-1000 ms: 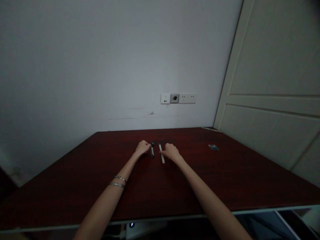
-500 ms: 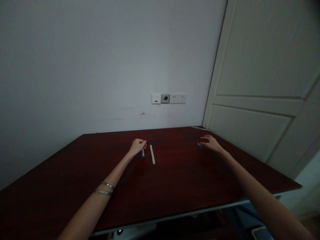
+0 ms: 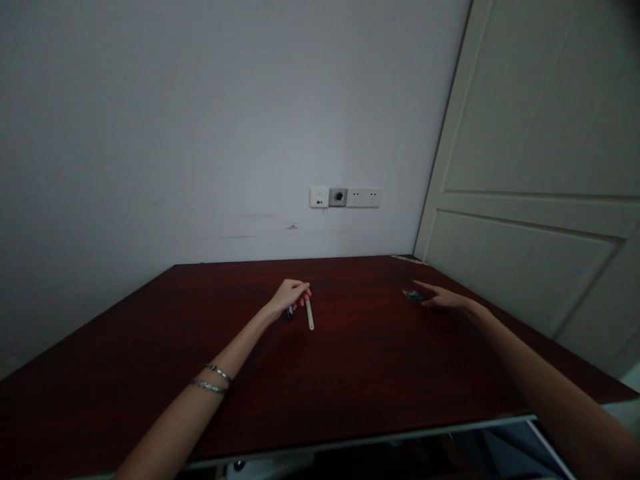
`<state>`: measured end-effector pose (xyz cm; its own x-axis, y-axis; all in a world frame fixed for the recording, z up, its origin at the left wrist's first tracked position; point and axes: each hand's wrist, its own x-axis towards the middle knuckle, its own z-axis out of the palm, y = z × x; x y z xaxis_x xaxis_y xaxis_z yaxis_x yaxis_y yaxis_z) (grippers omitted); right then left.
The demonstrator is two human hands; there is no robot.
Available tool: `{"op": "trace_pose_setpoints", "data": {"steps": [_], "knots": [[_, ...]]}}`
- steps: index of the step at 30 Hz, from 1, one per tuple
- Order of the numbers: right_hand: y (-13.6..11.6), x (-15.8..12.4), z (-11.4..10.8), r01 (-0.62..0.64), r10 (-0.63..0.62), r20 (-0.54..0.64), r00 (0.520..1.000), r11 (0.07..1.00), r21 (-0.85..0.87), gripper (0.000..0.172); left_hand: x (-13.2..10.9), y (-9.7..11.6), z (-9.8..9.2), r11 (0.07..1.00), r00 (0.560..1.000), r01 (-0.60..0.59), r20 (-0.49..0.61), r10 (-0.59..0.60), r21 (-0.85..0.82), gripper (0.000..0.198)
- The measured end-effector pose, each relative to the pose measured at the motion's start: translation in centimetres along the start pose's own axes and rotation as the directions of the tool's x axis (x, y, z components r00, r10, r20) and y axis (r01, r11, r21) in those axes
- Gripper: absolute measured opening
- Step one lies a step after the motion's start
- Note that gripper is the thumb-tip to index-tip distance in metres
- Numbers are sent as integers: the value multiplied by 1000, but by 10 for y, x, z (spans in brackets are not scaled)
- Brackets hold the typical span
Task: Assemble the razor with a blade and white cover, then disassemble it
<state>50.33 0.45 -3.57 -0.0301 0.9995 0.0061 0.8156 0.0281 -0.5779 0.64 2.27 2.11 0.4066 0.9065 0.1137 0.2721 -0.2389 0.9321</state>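
Note:
My left hand [image 3: 291,297] is over the middle of the table, its fingers pinched at the far end of a slim white stick [image 3: 310,316]. The stick's near end has a small dark hole, and its far end is hidden by my fingers. Under the same hand, the dark tip of a second slim stick [image 3: 290,312] shows; the rest of it is covered. At the right, my right hand [image 3: 436,295] has its fingers stretched apart beside a small flat bluish-grey thing [image 3: 413,295], whose kind I cannot make out. Whether the fingertips touch it is unclear.
Both hands are above a dark red wooden table [image 3: 360,373]. A thin pale strip [image 3: 409,259] lies at its far right corner. Behind stands a wall with several socket plates [image 3: 345,197]; a pale panelled door [image 3: 530,267] borders the right side.
My left hand has moved right, from the dark-tipped stick to the white stick's far end. My right hand has drawn slightly right, its fingers straighter, showing more of the bluish-grey thing. The view has shifted slightly.

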Motion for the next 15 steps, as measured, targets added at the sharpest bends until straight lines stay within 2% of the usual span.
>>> {"op": "trace_pose_setpoints", "data": {"steps": [3,8,11,15], "knots": [[0,5,1,36,-39,41,998,997,72,88,1,-2,-1,1000,1000,9,-1,-9,-27,31],[2,6,3,80,-83,32,996,993,89,80,-2,3,1,998,1000,22,2,-22,-52,31],[3,5,2,87,-86,-18,996,994,72,77,-3,9,3,999,1000,5,17,-5,-51,30],[-7,6,0,76,-70,-150,986,997,30,74,0,17,6,1000,998,-20,54,19,11,27]]}}
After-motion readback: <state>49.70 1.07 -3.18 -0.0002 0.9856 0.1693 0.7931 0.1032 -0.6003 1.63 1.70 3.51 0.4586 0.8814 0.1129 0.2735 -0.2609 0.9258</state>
